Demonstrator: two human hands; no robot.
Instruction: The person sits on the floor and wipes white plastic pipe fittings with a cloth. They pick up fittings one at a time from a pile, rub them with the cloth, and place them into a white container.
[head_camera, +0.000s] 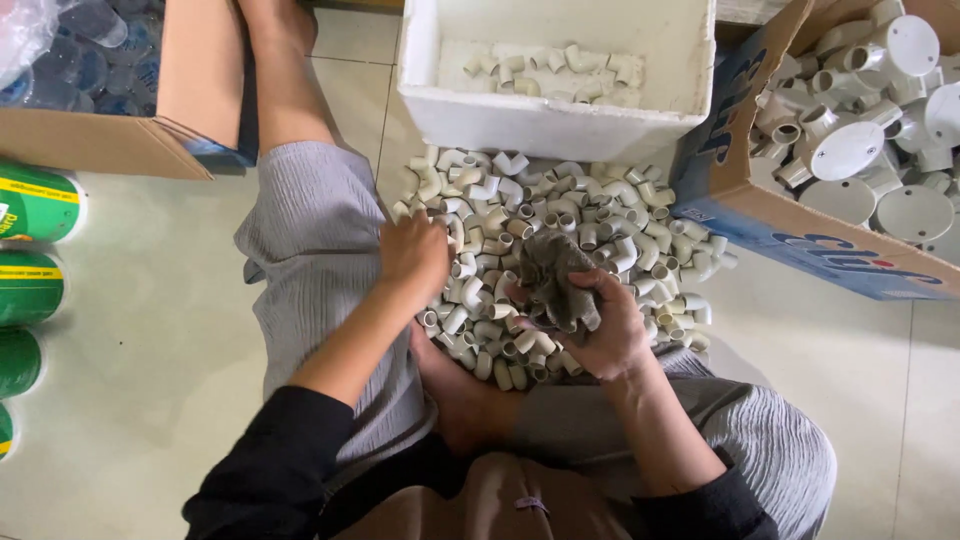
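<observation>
Grey cloth (556, 280) bunched in right hand (600, 330); left hand (412, 255) curled on white elbows (560, 215) below foam box (560, 120).

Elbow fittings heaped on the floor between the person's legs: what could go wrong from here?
1. The pile of white elbow fittings spreads loose over the tile floor; the left hand digging at its edge could send pieces rolling away.
2. The right hand grips a grey rag over the heap, so small fittings might be caught in its folds.
3. A bare foot rests against the pile; fittings may be pressed or scattered if it shifts.
</observation>
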